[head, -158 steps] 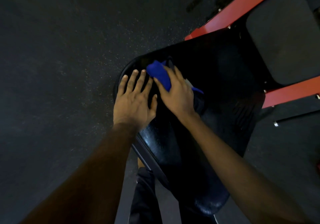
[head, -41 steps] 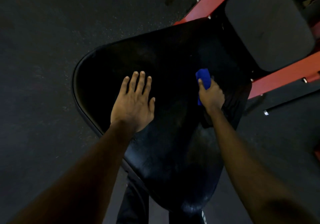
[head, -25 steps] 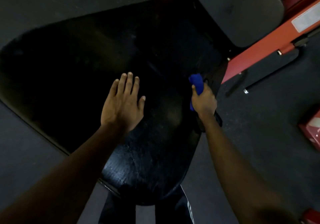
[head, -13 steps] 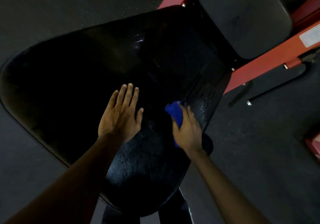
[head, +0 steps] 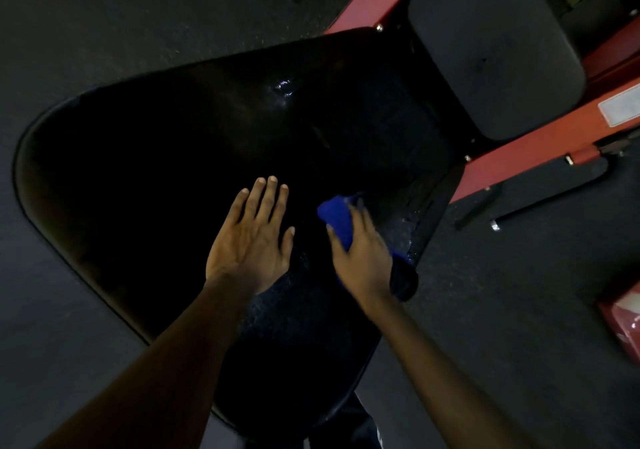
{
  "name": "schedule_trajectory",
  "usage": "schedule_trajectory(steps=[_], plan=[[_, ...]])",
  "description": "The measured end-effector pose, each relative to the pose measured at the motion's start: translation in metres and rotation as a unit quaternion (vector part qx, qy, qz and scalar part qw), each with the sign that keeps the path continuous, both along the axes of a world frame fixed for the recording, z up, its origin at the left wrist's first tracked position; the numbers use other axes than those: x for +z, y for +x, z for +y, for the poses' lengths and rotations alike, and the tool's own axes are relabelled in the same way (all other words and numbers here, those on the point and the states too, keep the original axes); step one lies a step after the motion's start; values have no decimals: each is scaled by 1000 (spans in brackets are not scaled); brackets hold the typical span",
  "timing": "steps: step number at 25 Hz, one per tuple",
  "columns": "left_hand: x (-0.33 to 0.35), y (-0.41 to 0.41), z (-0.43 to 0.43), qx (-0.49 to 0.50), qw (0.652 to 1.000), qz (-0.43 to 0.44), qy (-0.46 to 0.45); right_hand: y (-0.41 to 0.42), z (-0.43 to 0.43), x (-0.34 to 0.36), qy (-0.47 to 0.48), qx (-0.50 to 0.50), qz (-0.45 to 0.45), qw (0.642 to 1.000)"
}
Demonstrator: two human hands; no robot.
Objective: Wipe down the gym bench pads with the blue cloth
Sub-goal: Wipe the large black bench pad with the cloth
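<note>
The blue cloth (head: 336,218) is bunched into a wad on the big black bench pad (head: 156,171), a little toward four o'clock from the pad's middle and near its right edge. The right hand (head: 363,254) grips it, fingers curled over the top and pressing it down onto the vinyl, so only the cloth's front end shows past the knuckles. At nine o'clock of the cloth, just beside it but apart, the left hand (head: 254,240) lies flat on the pad with fingers straight and close together, holding nothing and seemingly bracing. Damp streaks and beads glisten on the pad at two to three o'clock of the cloth, and a wet glint (head: 282,88) shows up toward twelve o'clock, so I judge that this pad is partly wiped; its wide end at nine o'clock is too dark to tell either way. The smaller pad (head: 495,50) at one o'clock looks matte and dry, and probably awaits its turn. The red frame (head: 519,157) runs on both sides of that pad, over the dark speckled floor (head: 104,15). On this showing the job seems somewhere near midway.
</note>
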State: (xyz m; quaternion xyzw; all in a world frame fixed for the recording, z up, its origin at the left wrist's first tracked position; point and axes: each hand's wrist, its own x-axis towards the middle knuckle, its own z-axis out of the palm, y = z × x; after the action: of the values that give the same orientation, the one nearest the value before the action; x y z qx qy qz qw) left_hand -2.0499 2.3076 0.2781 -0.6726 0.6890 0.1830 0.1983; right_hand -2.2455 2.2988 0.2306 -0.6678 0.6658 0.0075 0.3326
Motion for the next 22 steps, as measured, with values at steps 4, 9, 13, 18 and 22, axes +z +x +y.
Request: schedule_trajectory(steps=[4,9,13,18,22], plan=[[1,1,1,0,1000,5,-1,-4,38,8,10,50,-16,999],[-2,5,1,1,1000,25,-2,-5,-9,-21,-8,11,-37,999],[-2,7,1,-3,999,36,-5,-1,-84,-60,-42,-23,16,999],[-5,7,2,-5,998,53,-27,37,-197,-79,-5,-127,58,990],[-8,9,2,11,998,63,-12,83,-151,-44,-55,30,-9,998]])
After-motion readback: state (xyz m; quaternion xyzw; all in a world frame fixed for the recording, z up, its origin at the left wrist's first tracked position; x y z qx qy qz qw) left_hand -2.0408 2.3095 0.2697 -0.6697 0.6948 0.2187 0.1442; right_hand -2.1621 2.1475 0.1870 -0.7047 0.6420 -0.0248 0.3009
